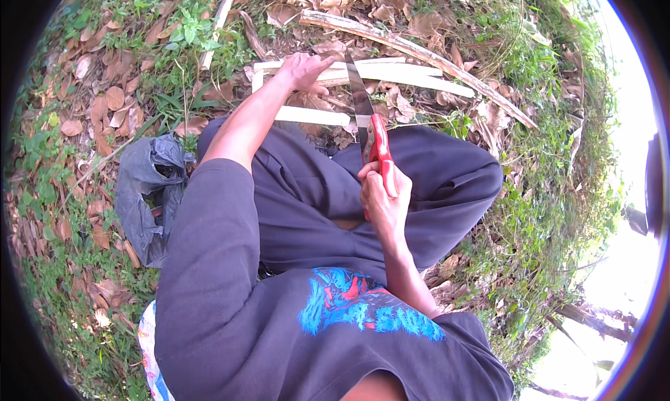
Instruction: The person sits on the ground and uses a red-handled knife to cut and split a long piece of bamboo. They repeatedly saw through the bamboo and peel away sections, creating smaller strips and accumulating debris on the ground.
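Note:
My right hand (386, 197) is wrapped round the red handle of a handsaw (377, 146). The saw's dark blade points away from me, its tip reaching the pale wooden strips just right of my left hand. Whether its teeth touch the wood I cannot tell. Beyond my knees, my left hand (306, 73) grips a pale wooden strip (380, 71), thumb nearer me and fingers on the far side. Part of that strip is hidden under the hand. Closer to my lap lies another flat pale strip (314, 115).
A long rough-edged piece of wood (419, 50) slants across the ground behind the strips. Another stick (222, 25) lies at the far left. Beside my left thigh sits a dark plastic bag (150, 198). Dry leaves (115, 98) and green plants cover the ground around my crossed legs.

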Motion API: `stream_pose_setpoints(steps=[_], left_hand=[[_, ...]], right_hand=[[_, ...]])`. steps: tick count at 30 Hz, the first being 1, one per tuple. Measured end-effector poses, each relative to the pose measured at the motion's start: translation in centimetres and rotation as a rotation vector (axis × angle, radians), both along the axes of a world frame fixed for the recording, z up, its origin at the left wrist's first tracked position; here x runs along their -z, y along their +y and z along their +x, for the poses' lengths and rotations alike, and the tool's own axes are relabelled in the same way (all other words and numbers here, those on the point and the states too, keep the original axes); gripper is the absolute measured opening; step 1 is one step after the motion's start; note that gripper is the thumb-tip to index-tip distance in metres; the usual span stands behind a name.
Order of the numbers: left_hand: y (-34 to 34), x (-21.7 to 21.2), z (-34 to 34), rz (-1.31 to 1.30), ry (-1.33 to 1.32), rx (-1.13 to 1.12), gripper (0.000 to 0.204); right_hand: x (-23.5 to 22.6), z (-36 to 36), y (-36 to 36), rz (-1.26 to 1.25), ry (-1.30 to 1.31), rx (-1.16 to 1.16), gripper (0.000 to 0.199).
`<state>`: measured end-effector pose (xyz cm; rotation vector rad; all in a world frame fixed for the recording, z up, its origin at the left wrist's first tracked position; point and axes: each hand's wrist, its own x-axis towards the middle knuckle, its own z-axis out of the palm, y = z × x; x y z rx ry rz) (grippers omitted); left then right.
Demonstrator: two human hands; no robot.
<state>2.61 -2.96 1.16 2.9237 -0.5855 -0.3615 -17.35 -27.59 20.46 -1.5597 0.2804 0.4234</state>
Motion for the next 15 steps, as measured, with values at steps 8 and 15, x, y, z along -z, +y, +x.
stream_pose_setpoints(steps=[8,15], left_hand=[[0.2,3.1,-0.1,-0.017,-0.097,0.048,0.077],[0.7,3.8,-0.4,-0.058,-0.197,0.069,0.078]], right_hand=[[-1.9,0.2,-0.4,-0.187,-0.024,-0.106,0.014],[0.2,1.6,0.2,-0.174,-0.111,-0.102,0.011]])
